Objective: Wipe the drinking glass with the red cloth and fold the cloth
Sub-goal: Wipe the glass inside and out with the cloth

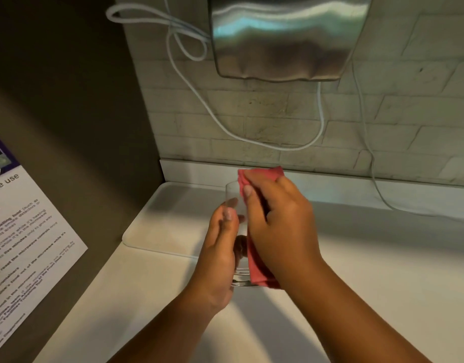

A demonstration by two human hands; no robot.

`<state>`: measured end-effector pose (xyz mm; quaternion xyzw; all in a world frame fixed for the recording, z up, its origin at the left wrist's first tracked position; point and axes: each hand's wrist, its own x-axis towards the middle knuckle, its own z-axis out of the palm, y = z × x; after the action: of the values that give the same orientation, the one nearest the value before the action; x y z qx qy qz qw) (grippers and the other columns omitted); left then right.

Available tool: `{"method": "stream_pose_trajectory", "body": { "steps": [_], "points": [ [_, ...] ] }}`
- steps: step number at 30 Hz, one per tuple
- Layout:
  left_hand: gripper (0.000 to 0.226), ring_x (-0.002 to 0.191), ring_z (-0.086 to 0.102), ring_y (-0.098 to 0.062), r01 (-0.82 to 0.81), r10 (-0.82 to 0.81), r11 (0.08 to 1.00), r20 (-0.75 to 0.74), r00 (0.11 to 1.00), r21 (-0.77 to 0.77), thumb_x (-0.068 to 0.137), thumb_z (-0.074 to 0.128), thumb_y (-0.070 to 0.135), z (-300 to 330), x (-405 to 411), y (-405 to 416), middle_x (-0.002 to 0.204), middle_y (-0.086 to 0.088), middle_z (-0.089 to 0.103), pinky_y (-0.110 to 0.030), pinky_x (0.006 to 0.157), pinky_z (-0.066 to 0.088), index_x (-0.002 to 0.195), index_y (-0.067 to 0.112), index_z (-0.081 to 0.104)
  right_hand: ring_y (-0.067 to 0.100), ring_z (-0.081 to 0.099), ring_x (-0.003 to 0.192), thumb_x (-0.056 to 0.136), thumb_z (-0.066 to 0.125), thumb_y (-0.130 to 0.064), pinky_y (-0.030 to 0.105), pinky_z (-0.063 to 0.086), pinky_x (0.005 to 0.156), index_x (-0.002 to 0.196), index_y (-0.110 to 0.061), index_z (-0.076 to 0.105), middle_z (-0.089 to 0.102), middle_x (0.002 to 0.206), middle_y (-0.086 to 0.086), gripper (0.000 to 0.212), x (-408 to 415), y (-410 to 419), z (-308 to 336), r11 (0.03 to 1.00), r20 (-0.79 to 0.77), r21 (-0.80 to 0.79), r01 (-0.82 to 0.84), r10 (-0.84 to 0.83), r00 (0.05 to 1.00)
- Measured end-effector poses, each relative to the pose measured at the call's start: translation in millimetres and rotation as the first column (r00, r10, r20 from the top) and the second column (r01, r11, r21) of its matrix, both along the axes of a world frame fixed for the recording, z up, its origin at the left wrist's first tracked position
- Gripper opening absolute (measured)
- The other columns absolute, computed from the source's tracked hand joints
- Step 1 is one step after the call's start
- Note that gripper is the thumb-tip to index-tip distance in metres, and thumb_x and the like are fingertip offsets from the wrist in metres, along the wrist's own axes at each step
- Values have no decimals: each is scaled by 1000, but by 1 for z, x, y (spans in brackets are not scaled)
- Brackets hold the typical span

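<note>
A clear drinking glass (pixel 235 195) is held above the white counter, its mouth pointing away from me. My left hand (pixel 220 255) grips it from the left side, fingers wrapped around its wall. My right hand (pixel 280 226) presses the red cloth (pixel 257 268) against the glass's right side. The cloth shows above my fingers at the glass's rim and below my palm near its base. Most of the cloth and the right wall of the glass are hidden under my right hand.
A white tray (pixel 157 224) lies on the white counter (pixel 382 271) under the glass. A steel dispenser (pixel 286 38) hangs on the tiled wall, with white cables (pixel 320 121) looping below it. A printed notice (pixel 24 231) is stuck on the brown panel at left.
</note>
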<state>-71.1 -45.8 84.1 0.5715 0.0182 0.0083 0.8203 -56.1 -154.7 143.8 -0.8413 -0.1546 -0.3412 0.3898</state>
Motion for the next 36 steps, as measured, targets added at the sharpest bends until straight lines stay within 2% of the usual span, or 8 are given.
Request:
{"method": "stream_pose_trajectory", "body": {
  "steps": [6, 10, 14, 18, 24, 28, 31, 36],
  "points": [
    [73, 107, 80, -30, -64, 65, 996, 4, 998, -57, 74, 62, 79, 7, 8, 7, 125, -3, 80, -42, 81, 65, 136, 41, 64, -2, 64, 99, 100, 60, -21, 21, 54, 85, 123, -29, 69, 69, 106, -15, 26, 2, -4, -17, 925, -141, 375, -53, 114, 984],
    [74, 115, 77, -28, -83, 81, 995, -47, 996, -57, 80, 60, 76, 7, 13, 12, 137, -11, 74, -44, 94, 63, 140, 33, 65, 5, 65, 90, 97, 60, -22, 19, 53, 78, 122, -24, 70, 70, 106, -7, 27, -24, 4, -29, 989, 14, 35, -141, 140, 990],
    [72, 103, 81, -17, -21, 18, 999, -59, 998, -45, 72, 61, 75, -3, 9, 9, 122, -5, 82, -25, 71, 65, 131, 35, 70, 14, 68, 84, 98, 59, -26, 31, 59, 72, 120, -21, 71, 70, 104, -3, 26, -19, 8, -22, 990, 26, -107, -88, 91, 995],
    [58, 115, 77, -31, 15, -16, 999, -35, 999, -28, 87, 51, 68, -2, 5, 2, 137, -6, 73, -51, 95, 64, 138, 44, 63, 7, 66, 96, 98, 61, -24, 29, 55, 82, 120, -26, 71, 71, 108, -8, 24, 10, -1, -8, 993, -9, 95, -66, 67, 998],
    [59, 89, 83, -25, -76, 68, 983, -53, 996, -165, 84, 59, 65, 6, 15, 11, 106, -1, 84, -37, 64, 65, 133, 33, 67, 4, 67, 106, 99, 60, -24, 35, 57, 89, 125, -31, 69, 71, 112, -16, 28, 18, -5, -27, 878, -145, 458, -141, 230, 962],
    [76, 99, 81, -27, -62, 48, 985, -88, 995, -159, 81, 63, 68, 8, 19, 18, 124, -12, 77, -37, 71, 65, 143, 24, 63, 2, 65, 101, 99, 58, -24, 21, 53, 85, 129, -29, 66, 68, 111, -12, 31, -5, -1, -38, 949, -17, 206, -239, 248, 969],
    [95, 121, 75, -27, 1, -10, 997, -126, 992, -77, 71, 69, 78, 2, 16, 19, 134, -14, 75, -41, 92, 62, 148, 24, 61, 9, 63, 85, 100, 53, -32, 26, 56, 72, 130, -25, 65, 66, 102, -6, 34, -14, 2, -35, 979, 37, -77, -189, 192, 981],
    [90, 116, 76, -32, 36, -39, 997, -50, 998, -66, 69, 75, 83, 1, 10, 13, 133, -13, 76, -51, 91, 65, 142, 31, 65, 20, 64, 80, 99, 57, -29, 37, 57, 65, 131, -22, 66, 66, 99, 3, 34, -1, -4, -17, 991, 99, -104, -81, 91, 991]
  ]
}}
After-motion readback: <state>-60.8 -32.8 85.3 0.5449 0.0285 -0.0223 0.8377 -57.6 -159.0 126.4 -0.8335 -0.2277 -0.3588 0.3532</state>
